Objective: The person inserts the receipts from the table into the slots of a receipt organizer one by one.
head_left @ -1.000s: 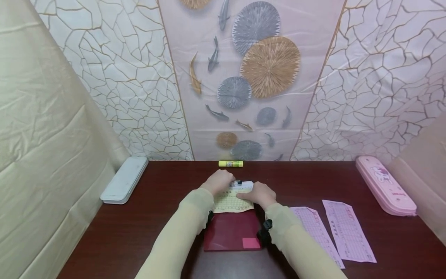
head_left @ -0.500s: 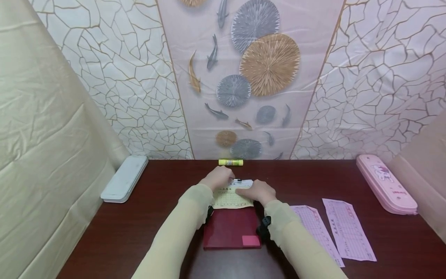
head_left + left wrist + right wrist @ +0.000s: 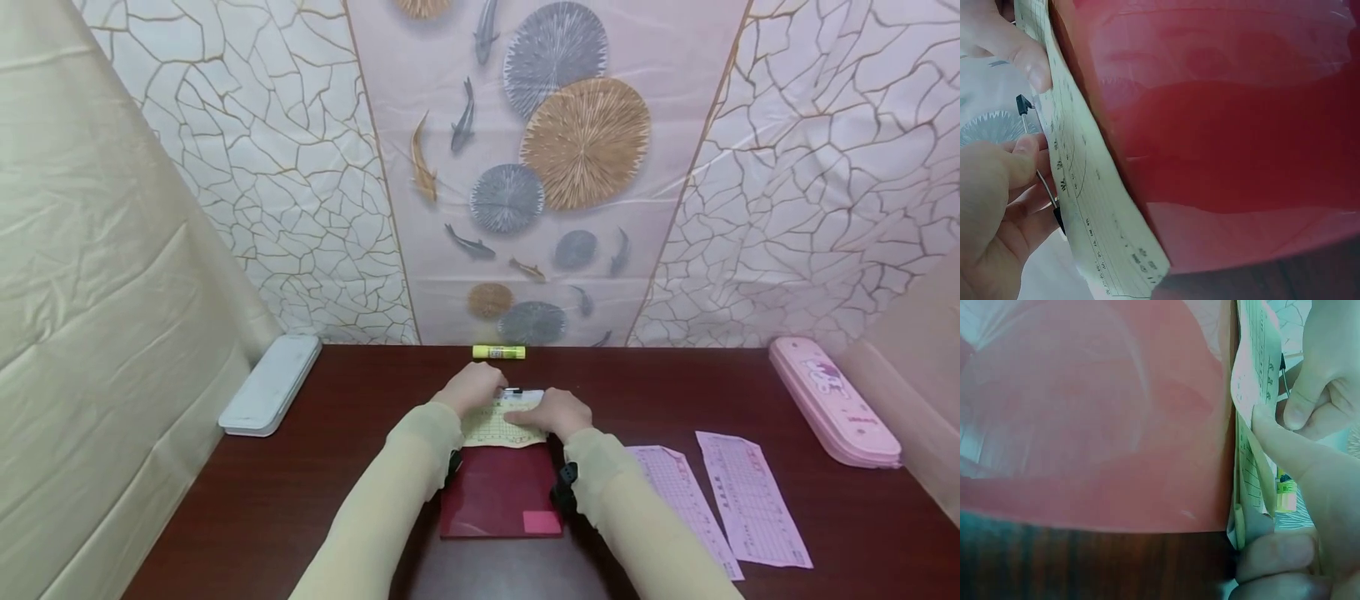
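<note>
At the far edge of a dark red folder (image 3: 501, 492), at the middle of the dark brown table (image 3: 255, 508), both hands are at work on a small stack of paper. A yellow printed sheet (image 3: 495, 429) lies uppermost over the folder's far part; paler paper (image 3: 531, 397) shows beyond its far edge. A slim metal bar (image 3: 1045, 185) with black end pieces stands at that same edge, as the left wrist view confirms.

The left hand (image 3: 471, 390) pinches the metal bar, thumb against fingers. The right hand (image 3: 558, 412) grips the paper at its right side: the thumb presses on the face of the yellow printed sheet, and the other fingers curl at the edge. The sheet's near edge is slightly wavy.

A pink label (image 3: 542, 522) sits at the folder's near right corner. Black wrist devices (image 3: 564, 487) are worn below both hands, over pale yellow sleeves (image 3: 375, 508).

Beyond the hands, a yellow glue stick (image 3: 498, 352) lies crosswise near the table's far edge. To the left rests a white case (image 3: 270, 387); to the far right, a pink case (image 3: 832, 402). Two pink printed slips (image 3: 753, 500) lie aslant between the right sleeve and the pink case. A patterned backdrop (image 3: 300, 167) rises behind the table.
</note>
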Demonstrator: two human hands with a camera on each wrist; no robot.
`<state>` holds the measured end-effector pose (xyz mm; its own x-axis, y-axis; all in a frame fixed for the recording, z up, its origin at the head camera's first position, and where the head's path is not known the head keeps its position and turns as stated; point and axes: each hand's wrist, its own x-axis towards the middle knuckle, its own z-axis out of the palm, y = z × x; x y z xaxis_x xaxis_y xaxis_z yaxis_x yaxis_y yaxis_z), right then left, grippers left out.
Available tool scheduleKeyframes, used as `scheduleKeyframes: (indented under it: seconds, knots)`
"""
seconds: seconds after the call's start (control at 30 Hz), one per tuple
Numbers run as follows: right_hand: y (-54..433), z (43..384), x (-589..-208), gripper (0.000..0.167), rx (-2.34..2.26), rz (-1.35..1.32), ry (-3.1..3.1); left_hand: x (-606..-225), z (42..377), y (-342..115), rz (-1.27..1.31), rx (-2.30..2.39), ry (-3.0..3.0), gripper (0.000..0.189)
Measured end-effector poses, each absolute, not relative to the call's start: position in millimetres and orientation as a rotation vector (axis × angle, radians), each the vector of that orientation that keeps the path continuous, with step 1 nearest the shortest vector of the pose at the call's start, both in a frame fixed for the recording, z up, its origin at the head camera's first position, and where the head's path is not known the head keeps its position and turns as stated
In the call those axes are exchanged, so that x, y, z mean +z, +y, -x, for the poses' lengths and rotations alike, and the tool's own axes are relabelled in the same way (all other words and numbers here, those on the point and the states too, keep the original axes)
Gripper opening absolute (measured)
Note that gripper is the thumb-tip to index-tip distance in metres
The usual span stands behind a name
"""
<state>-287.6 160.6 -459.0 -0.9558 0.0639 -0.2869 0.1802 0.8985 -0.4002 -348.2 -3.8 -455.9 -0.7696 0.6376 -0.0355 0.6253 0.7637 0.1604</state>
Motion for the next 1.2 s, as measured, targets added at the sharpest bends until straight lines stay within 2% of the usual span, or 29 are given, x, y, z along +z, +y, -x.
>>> scheduleKeyframes:
  seconds: [0.13, 0.37, 0.5, 0.63, 0.8, 1.07, 1.2]
  knots:
    - [162.6, 291.2, -459.6, 0.085, -0.620, -0.185, 2.803, -454.8, 345.7, -2.1, -1.046, 0.213, 2.880, 0.019]
    - [161.4, 292.9, -459.1, 0.076, -0.572, -0.214, 2.803, -450.7, 340.1, 1.2, -1.002, 0.176, 2.870, 0.021]
    - [158.9, 292.1, -459.1, 0.080, -0.530, -0.236, 2.805, -451.3, 337.5, 2.0, -1.045, 0.123, 2.884, 0.019]
    - [158.7, 290.7, -460.6, 0.080, -0.517, -0.245, 2.814, -456.1, 337.4, 1.8, -1.130, 0.050, 2.911, 0.025]
    - [162.3, 286.5, -460.7, 0.075, -0.603, -0.219, 2.826, -461.6, 338.0, -2.6, -1.099, 0.113, 2.936, 0.016]
    - [168.3, 280.1, -458.9, 0.048, -0.722, -0.159, 2.796, -461.7, 338.7, -13.4, -0.932, 0.336, 2.873, 0.029]
    - [168.9, 278.9, -458.5, 0.046, -0.731, -0.144, 2.809, -459.9, 340.9, -14.0, -0.921, 0.357, 2.854, 0.030]
